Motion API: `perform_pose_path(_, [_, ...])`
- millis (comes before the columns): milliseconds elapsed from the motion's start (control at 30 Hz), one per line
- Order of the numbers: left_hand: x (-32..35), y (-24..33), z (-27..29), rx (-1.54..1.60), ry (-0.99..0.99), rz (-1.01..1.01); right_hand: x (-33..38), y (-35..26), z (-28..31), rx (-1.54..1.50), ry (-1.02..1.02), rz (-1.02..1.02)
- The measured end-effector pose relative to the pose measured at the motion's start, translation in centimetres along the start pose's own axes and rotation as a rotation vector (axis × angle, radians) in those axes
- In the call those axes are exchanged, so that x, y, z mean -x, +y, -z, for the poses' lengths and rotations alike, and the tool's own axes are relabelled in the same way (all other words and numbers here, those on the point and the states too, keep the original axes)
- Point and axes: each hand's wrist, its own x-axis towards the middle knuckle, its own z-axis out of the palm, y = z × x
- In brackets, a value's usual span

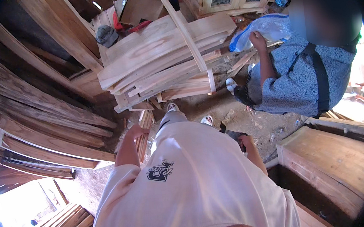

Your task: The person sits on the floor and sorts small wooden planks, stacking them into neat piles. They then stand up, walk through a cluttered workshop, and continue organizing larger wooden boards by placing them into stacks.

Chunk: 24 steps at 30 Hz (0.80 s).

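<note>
My left hand [136,130] hangs low by my left hip, fingers loosely curled, touching the top end of a few narrow wooden strips [142,137] that stand leaning beside my leg; I cannot tell whether it truly grips them. My right hand [245,142] is at my right hip, closed around a dark object [232,134] that shows only in part. My white shirt [189,187] fills the middle of the view, and my sandalled feet [172,107] stand on the dirt floor [234,113].

Just ahead of my feet is a stack of pale curved planks [163,54], with one long slat [187,36] laid across the top. Behind it sit an open cardboard box [139,6], its contents hidden, and a grey cap [106,34]. To my right, another person in a blue patterned shirt [293,81] reaches a hand into a clear plastic bag [270,27]; what it contains I cannot make out. Darker boards [38,118] lean along my left, and a wooden box-like piece [331,160] is at lower right.
</note>
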Motion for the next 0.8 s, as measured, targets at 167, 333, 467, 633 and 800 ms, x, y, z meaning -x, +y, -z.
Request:
perform_pose_path(167, [-2.4, -1.6, -2.3, 0.046, -0.077, 0.12, 2.1, 0.7, 0.3, 0.049, -0.053, 0.037])
perform_pose_path(333, [-2.2, -2.2, -5.5, 0.146, -0.1, 0.212, 5.3, 0.2, 2.5, 0.208, -0.103, 0.277])
perform_pose_path(467, [-3.5, 1.2, -5.2, 0.075, -0.192, 0.165, 6.0, 2.2, 4.0, 0.152, -0.064, 0.215])
perform_pose_path(633, [-3.3, 2.4, -4.4, 0.031, -0.133, 0.108, 6.0, 2.3, 4.8, 0.111, -0.048, 0.156])
perform_pose_path(800, [-3.3, 2.8, -4.1, 0.047, -0.109, 0.1, 5.4, 1.8, 5.2, 0.1, -0.049, 0.145])
